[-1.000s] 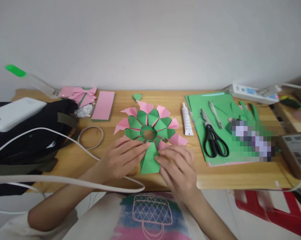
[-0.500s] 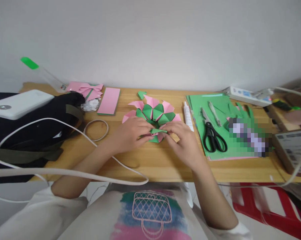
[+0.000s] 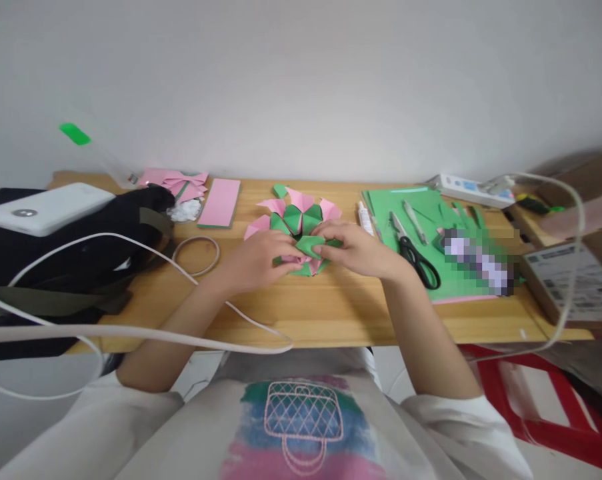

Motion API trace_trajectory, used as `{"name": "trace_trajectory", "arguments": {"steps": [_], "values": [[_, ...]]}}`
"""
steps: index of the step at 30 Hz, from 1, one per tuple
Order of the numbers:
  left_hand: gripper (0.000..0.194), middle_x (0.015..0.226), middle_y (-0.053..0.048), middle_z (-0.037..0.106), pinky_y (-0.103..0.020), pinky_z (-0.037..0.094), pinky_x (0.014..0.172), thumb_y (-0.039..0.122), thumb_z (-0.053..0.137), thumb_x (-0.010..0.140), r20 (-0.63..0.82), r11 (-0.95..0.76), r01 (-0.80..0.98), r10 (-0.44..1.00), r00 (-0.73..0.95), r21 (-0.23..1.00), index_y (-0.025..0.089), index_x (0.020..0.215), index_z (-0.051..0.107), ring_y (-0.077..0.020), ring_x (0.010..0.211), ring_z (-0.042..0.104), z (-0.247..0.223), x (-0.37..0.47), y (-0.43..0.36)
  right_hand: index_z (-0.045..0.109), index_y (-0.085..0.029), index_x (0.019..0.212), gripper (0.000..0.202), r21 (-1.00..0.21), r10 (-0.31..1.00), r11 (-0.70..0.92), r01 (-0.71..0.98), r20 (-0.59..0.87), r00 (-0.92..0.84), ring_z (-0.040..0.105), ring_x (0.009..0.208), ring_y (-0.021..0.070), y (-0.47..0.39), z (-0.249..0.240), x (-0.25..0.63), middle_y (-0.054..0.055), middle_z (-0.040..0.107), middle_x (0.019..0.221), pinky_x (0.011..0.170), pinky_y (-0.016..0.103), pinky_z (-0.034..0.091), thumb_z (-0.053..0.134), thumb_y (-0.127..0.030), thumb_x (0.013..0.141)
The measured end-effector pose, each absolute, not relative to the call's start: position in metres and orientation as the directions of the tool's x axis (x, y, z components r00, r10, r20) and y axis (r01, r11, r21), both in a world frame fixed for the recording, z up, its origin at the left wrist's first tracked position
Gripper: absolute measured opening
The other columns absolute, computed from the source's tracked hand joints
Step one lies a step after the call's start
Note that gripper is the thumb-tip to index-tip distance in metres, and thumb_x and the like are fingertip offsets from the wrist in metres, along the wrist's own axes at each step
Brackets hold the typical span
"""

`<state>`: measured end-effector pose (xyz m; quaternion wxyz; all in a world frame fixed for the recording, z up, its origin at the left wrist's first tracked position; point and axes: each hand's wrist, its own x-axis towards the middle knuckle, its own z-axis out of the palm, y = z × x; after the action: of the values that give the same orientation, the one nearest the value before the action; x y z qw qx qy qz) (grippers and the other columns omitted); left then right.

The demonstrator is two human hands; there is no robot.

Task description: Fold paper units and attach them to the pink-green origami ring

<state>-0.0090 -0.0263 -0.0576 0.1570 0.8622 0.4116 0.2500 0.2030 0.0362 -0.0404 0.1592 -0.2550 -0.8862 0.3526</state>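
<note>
A folded paper flower (image 3: 293,219) with green inner folds and pink pointed petals lies on the wooden table (image 3: 301,320). My left hand (image 3: 261,261) grips its near left side, fingers bent around the paper. At the near right side, my right hand (image 3: 353,248) pinches a green folded flap between thumb and fingers. Both hands are close together, and they hide part of the flower's near edge.
Black scissors (image 3: 418,261), a cutter (image 3: 414,221) and green sheets (image 3: 451,267) lie to the right, beside a glue tube (image 3: 365,217). Left are pink paper (image 3: 219,203), a tape ring (image 3: 195,257), a black bag (image 3: 115,220) and a power bank (image 3: 51,208). A white cable crosses my left forearm.
My right hand has turned, its wrist swinging outward and up, and the green flap now faces up more. The camera view has shifted slightly.
</note>
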Motion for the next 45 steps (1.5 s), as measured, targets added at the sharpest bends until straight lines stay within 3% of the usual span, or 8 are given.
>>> {"name": "trace_trajectory", "arguments": {"steps": [13, 27, 36, 45], "values": [[0.011, 0.079, -0.005, 0.076, -0.03, 0.049, 0.07, 0.025, 0.068, 0.083, 0.379, -0.621, 0.605, 0.784, 0.492, 0.499, 0.021, 0.087, 0.077, -0.0193, 0.075, 0.067, -0.068, -0.011, -0.023, 0.055, -0.017, 0.064, 0.02, -0.698, 0.474, 0.585, 0.414, -0.12, -0.872, 0.04, 0.056, 0.0085, 0.06, -0.024, 0.196, -0.006, 0.043, 0.057, 0.055, 0.022, 0.031, 0.056, -0.023, 0.084], [0.025, 0.075, -0.009, 0.074, -0.031, 0.05, 0.067, 0.042, 0.066, 0.084, 0.523, -0.657, 0.55, 0.75, 0.405, 0.516, 0.021, 0.083, 0.079, -0.018, 0.07, 0.065, -0.077, -0.012, -0.028, 0.066, -0.017, 0.069, 0.016, -0.639, 0.453, 0.596, 0.486, -0.233, -0.861, 0.043, 0.05, 0.0076, 0.06, -0.011, 0.187, -0.003, 0.058, 0.058, 0.051, 0.022, 0.031, 0.06, -0.022, 0.083], [0.03, 0.077, -0.008, 0.074, -0.026, 0.049, 0.056, 0.046, 0.07, 0.079, 0.526, -0.567, 0.571, 0.81, 0.259, 0.593, 0.017, 0.076, 0.075, -0.0157, 0.067, 0.064, -0.078, -0.01, -0.029, 0.06, -0.016, 0.063, 0.021, -0.61, 0.528, 0.578, 0.542, -0.226, -0.818, 0.039, 0.049, 0.0073, 0.061, -0.011, 0.187, -0.004, 0.048, 0.053, 0.049, 0.022, 0.028, 0.063, -0.021, 0.083], [0.019, 0.082, -0.006, 0.076, -0.028, 0.052, 0.069, 0.035, 0.073, 0.078, 0.569, -0.53, 0.638, 0.805, 0.17, 0.559, 0.016, 0.081, 0.071, -0.0178, 0.076, 0.067, -0.079, -0.003, -0.031, 0.059, -0.016, 0.063, 0.021, -0.651, 0.554, 0.501, 0.571, -0.266, -0.789, 0.032, 0.043, 0.0056, 0.063, -0.012, 0.189, -0.008, 0.039, 0.046, 0.043, 0.021, 0.022, 0.062, -0.017, 0.084]]}}
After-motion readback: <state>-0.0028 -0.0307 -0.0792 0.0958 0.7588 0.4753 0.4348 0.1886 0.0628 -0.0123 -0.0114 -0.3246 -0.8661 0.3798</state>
